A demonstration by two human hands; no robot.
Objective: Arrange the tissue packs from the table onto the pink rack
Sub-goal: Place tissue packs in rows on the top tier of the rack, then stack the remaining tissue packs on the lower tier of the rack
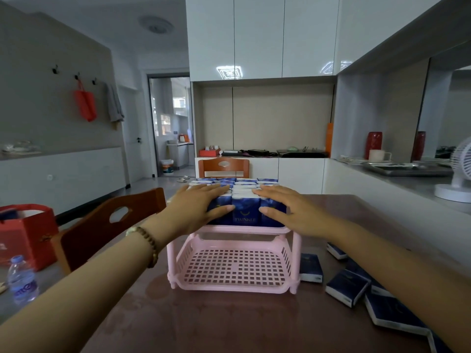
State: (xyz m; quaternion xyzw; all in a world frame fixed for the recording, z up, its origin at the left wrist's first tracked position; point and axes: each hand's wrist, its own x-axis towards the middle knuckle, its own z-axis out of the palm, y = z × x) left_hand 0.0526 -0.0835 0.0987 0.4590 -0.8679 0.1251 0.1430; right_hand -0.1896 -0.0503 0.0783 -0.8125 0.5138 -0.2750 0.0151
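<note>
upright tissue packs [245, 215] atop pink rack [244, 229], left hand [196, 207], right hand [290, 207] pressing flat-fingered

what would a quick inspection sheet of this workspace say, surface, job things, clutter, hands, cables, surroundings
surface: glossy brown table, reflective.
job's things: pink rack with two tiers; tissue packs stand packed on its top tier, lower tier holds none; loose packs lie on the table right of it.
clutter: water bottle at the left edge, red box behind it.
hands: left hand and right hand rest flat on the top-tier packs, fingers straight.
cables: nothing seen.
surroundings: wooden chairs left and behind, white cabinets, fan on the right counter.
</note>
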